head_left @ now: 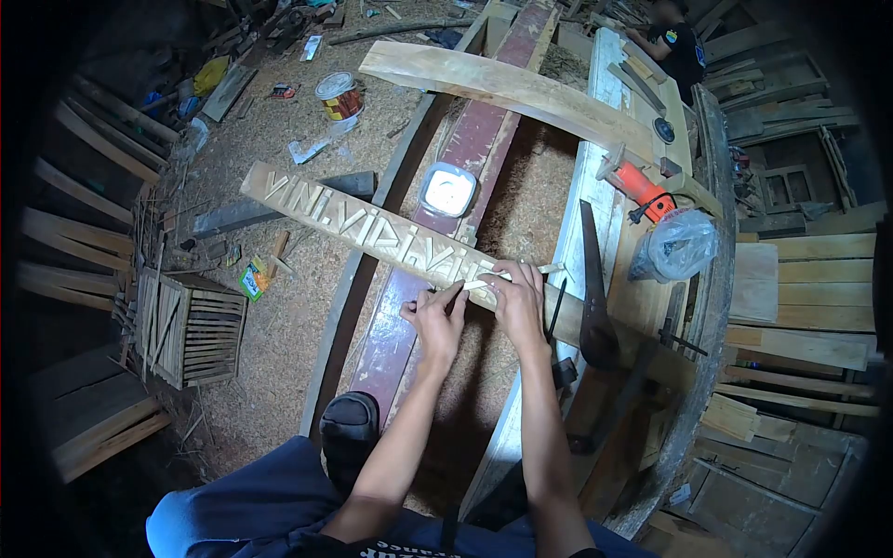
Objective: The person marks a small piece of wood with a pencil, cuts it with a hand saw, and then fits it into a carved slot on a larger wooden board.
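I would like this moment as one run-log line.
left hand: at lettered plank | right hand: on lettered plank | pale strip: between hands | white container: on maroon board

The head-worn camera looks forward and steeply down through a wide lens (its edges round off into darkness), near the bare left hand (435,325) and bare right hand (521,307) toward 6 o'clock, far from the black-shirted person (682,51) between 1 and 2 o'clock
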Tool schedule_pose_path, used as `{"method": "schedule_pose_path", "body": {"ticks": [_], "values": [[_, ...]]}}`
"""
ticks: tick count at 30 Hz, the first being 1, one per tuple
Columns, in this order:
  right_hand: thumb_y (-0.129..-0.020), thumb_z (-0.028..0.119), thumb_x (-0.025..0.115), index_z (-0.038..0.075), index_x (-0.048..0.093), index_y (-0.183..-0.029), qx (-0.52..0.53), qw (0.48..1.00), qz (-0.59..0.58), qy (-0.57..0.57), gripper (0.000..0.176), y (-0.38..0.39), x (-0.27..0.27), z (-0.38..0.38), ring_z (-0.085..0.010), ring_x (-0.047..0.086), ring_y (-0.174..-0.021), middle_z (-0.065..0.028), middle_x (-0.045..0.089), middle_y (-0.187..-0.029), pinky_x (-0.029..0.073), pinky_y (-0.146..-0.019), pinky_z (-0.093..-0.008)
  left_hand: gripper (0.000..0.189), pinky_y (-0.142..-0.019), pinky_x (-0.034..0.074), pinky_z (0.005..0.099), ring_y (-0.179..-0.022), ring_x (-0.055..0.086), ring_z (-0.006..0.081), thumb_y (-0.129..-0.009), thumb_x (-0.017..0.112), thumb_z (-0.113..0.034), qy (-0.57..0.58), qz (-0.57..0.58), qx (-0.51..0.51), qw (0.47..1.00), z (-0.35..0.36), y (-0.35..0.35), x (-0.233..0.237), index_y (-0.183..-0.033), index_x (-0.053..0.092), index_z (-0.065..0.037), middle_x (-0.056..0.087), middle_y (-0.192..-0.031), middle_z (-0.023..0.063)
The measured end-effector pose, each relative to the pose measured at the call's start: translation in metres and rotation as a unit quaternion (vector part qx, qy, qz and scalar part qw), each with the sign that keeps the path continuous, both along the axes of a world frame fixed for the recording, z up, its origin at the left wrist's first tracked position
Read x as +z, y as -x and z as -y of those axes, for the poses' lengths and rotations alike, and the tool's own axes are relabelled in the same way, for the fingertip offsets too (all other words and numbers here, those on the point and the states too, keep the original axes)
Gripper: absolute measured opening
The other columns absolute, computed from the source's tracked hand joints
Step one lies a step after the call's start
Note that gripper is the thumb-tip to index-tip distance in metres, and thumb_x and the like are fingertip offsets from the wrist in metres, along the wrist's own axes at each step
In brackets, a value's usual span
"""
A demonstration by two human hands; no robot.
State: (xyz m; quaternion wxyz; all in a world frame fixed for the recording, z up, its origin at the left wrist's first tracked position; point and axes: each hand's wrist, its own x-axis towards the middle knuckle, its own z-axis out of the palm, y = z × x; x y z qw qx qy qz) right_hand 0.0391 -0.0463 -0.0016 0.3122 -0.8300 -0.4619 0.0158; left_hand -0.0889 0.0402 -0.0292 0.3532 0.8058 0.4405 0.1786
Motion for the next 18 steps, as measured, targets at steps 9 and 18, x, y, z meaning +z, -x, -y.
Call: {"method": "schedule_pose_path", "body": {"ticks": [9, 18], "values": [[-0.078, -0.001, 0.069, 0.011, 0.079, -0.101, -0.002, 1.0, -0.009, 0.001, 0.028, 0.0013, 0.0014, 0.0013, -0.032, 0.056, -0.11, -0.0089, 0.064, -0.113, 0.04, -0.104, -0.0439, 0.021, -0.104, 0.025, 0.0517, -0.092, 0.061, 0.0226, -0.093, 0.072, -0.025, -0.013, 0.009, 0.002, 1.0, 0.0015, -0.0003, -0.0027, -0.109, 0.079, -0.014, 0.077, -0.1, 0.0063], [-0.078, -0.002, 0.069, 0.011, 0.078, -0.104, 0.004, 1.0, -0.005, 0.001, 0.031, 0.0015, 0.0031, 0.0018, -0.0323, 0.055, -0.115, -0.0092, 0.064, -0.117, 0.039, -0.106, -0.0444, 0.022, -0.1, 0.024, 0.0512, -0.094, 0.06, 0.023, -0.093, 0.072, -0.026, -0.018, 0.025, -0.001, 1.0, 0.0008, 0.0009, -0.0057, -0.111, 0.079, -0.015, 0.077, -0.097, 0.0054]]}}
